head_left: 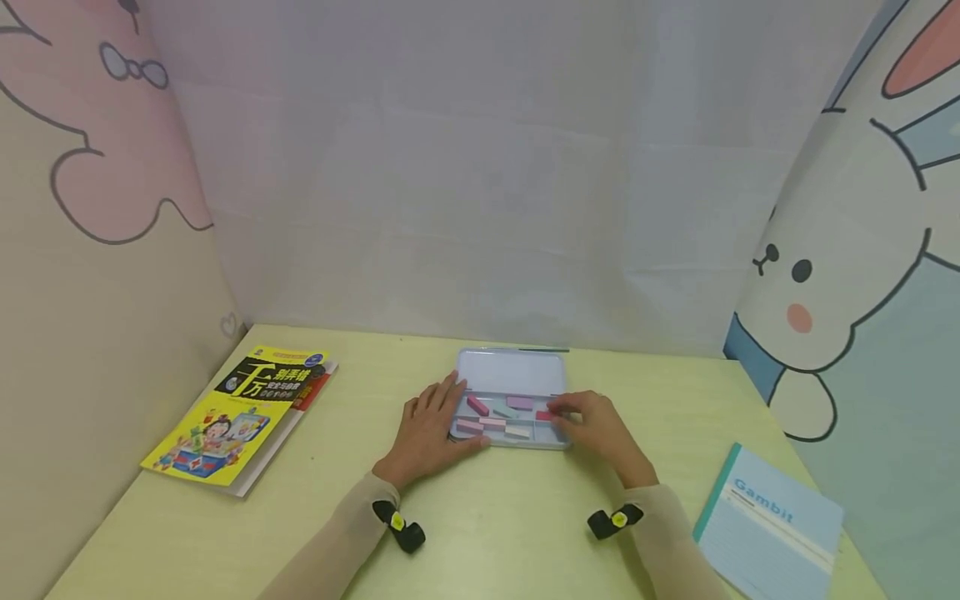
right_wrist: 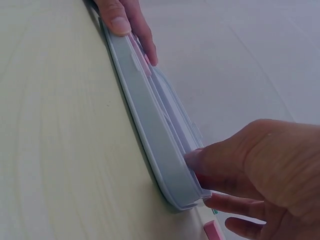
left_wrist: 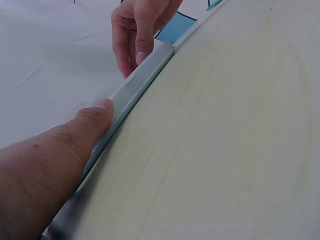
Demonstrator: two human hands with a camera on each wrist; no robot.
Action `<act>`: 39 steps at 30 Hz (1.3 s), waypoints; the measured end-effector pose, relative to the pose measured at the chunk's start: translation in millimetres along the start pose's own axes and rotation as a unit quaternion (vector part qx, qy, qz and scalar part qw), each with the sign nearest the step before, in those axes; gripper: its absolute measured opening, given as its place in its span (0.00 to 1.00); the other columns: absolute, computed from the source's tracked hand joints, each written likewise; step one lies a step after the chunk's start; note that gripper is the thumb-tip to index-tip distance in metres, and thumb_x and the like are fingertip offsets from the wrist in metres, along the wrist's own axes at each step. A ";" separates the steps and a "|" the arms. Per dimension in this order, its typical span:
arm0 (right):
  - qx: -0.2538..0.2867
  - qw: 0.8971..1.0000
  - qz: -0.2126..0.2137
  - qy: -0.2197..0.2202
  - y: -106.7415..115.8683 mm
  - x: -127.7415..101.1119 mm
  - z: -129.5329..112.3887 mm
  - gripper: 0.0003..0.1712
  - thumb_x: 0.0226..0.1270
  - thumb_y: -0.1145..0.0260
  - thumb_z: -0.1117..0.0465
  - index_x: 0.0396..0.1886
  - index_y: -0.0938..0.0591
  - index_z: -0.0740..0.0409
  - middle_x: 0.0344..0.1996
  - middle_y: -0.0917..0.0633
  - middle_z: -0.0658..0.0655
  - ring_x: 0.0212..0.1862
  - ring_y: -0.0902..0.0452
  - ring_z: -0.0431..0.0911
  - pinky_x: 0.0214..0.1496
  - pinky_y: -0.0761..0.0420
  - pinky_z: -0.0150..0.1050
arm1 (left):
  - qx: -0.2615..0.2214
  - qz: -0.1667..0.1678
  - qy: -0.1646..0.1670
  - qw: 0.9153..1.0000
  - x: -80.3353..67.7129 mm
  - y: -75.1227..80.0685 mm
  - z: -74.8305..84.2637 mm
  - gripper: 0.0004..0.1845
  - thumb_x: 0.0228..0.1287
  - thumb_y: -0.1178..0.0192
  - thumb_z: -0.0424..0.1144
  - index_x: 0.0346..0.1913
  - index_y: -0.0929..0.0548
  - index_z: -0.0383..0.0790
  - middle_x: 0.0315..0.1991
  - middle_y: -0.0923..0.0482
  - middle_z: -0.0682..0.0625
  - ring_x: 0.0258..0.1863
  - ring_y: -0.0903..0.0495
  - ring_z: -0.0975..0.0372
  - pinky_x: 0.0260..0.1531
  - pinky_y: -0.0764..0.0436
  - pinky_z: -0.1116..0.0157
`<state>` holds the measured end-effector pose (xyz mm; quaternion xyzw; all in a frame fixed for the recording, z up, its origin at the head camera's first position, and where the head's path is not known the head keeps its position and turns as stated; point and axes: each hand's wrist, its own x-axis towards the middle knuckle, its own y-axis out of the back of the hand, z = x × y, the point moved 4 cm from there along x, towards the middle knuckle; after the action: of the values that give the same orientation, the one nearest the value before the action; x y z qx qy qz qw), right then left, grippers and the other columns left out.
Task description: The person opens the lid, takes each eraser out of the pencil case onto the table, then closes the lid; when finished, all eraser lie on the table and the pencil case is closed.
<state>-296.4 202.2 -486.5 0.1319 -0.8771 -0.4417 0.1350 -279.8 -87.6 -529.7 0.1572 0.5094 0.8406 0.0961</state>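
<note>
Two hands at work: right hand (head_left: 592,425) pinching a red block (head_left: 545,415) inside the open tin case (head_left: 512,364), mid-tabletop (head_left: 487,533); left hand (head_left: 431,425) flat, fingers relaxed, steadying the left edge. Recommended: firm bracing, straight vertical lift clear of neighbouring blocks.

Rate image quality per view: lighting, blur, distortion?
Head view: even soft light, faint shadows, wide-angle bowing at the edges, small blocks in the tin case soft. Left wrist view: left hand close and blurred. Right wrist view: right hand soft, case rim sharper, no glare.
</note>
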 end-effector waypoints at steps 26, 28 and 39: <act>-0.055 0.988 0.126 0.075 7.7 -3.0 -15.3 0.22 0.62 0.33 0.79 0.52 0.08 0.61 0.36 0.14 0.59 0.36 0.22 0.47 0.41 0.20 0.41 | 0.000 0.005 -0.006 1.000 1.2 -2.0 0.4 0.57 0.65 0.38 0.75 0.87 0.44 0.48 0.90 0.52 0.48 0.84 0.43 0.41 0.76 0.39 0.35; -0.040 0.986 0.146 0.069 13.4 -4.4 -11.6 0.23 0.62 0.35 0.79 0.53 0.08 0.61 0.37 0.14 0.60 0.37 0.21 0.48 0.41 0.19 0.40 | -0.007 0.010 -0.010 1.000 1.2 -1.7 1.8 0.56 0.65 0.37 0.74 0.87 0.42 0.47 0.89 0.50 0.46 0.84 0.42 0.40 0.75 0.38 0.34; -0.044 0.988 0.146 0.002 51.9 -9.6 23.3 0.20 0.68 0.37 0.79 0.57 0.13 0.66 0.41 0.11 0.64 0.40 0.19 0.54 0.42 0.22 0.40 | 0.007 -0.002 -0.003 1.000 -0.5 0.2 1.1 0.56 0.65 0.40 0.76 0.87 0.44 0.49 0.90 0.52 0.48 0.85 0.43 0.42 0.77 0.39 0.36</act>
<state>-301.6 252.6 -458.9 -0.0026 -0.8664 -0.4552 0.2053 -279.0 -87.0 -529.2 0.1593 0.5152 0.8364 0.0984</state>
